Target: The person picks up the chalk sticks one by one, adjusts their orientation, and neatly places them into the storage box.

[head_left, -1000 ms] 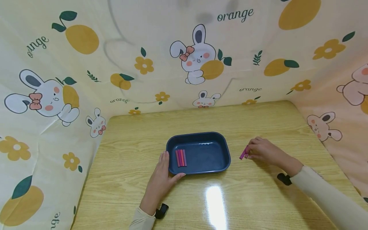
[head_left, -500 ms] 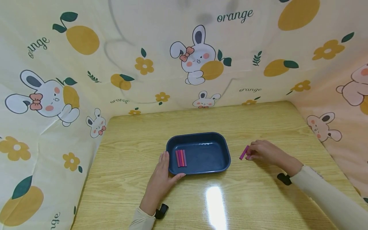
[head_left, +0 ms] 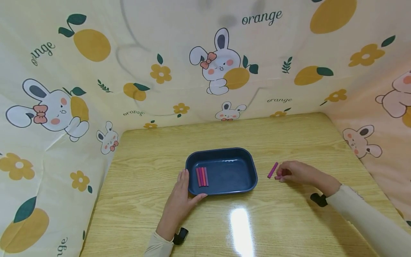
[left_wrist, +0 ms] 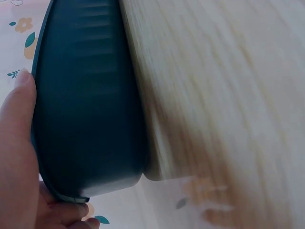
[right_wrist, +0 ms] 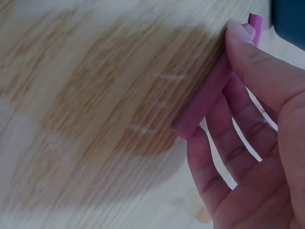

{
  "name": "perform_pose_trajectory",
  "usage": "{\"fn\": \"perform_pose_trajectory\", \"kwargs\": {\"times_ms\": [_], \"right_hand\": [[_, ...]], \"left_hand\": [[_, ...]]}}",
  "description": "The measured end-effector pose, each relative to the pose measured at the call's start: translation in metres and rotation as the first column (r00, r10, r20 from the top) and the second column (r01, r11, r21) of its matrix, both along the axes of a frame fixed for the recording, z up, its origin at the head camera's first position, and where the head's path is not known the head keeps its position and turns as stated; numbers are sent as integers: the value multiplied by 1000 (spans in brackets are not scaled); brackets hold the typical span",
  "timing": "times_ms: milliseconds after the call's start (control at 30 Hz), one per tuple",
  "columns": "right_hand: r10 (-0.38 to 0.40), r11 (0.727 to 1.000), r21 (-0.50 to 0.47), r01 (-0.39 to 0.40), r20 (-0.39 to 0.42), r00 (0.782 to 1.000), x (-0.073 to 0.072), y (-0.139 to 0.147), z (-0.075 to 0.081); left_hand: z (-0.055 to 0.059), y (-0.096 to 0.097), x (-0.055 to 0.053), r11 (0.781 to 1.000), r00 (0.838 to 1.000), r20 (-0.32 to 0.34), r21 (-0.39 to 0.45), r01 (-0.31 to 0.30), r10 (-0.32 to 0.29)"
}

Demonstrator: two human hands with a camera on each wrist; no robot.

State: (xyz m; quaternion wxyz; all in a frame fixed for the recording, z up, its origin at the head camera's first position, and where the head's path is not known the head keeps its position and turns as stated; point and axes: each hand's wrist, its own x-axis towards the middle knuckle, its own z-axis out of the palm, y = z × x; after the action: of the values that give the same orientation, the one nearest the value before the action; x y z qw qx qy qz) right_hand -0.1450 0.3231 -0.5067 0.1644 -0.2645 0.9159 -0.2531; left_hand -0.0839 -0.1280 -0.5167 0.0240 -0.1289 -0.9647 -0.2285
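Note:
A dark blue tray stands on the table, with several red, pink and purple pastel sticks lined up side by side at its left end. My left hand rests against its front left corner, fingers straight along the side and thumb along the front rim. To the right of the tray, my right hand pinches a dull pink pastel stick between thumb and fingertips, low over the wood. A brighter magenta pastel stick lies on the table between that hand and the tray.
The light wood table is enclosed at the back and sides by a cream cloth printed with rabbits and oranges. Each wrist wears a black camera band. Light glares on the table in front of the tray.
My right hand has drawn slightly right and toward me with the dull pink stick, parting from the magenta stick, which now shows whole. The left hand and tray have not moved.

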Motion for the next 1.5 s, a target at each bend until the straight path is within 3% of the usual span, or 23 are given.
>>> {"fn": "perform_pose_trajectory", "kwargs": {"times_ms": [533, 767, 1400, 1500], "right_hand": [[-4, 998, -61, 9, 97, 995, 2, 2, -2], [-13, 998, -66, 17, 61, 998, 3, 1, -2], [-117, 973, -197, 120, 27, 993, 10, 0, -7], [-140, 965, -217, 149, 55, 989, 11, -2, -7]], "left_hand": [[1, 0, 1, 1000, 1000, 26, -3, -6, 6], [-1, -1, 1, 1000, 1000, 18, -10, -6, 6], [1, 0, 0, 1000, 1000, 5, -7, 2, -2], [1, 1, 0, 1000, 1000, 4, -15, 4, -4]]}}
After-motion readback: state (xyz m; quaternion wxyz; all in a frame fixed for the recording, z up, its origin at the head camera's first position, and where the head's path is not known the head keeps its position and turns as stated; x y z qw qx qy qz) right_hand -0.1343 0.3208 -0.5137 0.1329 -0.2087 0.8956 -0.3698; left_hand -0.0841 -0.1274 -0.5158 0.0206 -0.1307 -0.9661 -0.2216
